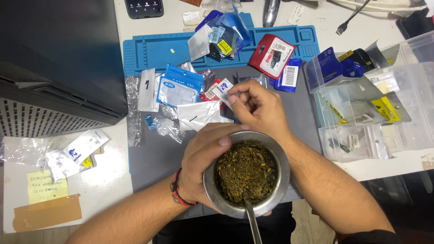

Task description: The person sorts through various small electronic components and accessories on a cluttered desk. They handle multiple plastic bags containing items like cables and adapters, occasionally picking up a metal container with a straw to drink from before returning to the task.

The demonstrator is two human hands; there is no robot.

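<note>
Packets (194,90) on blue mat (149,49)

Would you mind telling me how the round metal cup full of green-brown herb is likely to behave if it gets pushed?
The round metal cup looks rigid and smooth, so it may slip unless wrapped, as the left hand wraps it. Filled to the rim with loose herb, it would probably spill if tilted. The metal straw leaning out could act as a lever and tip it.
</note>
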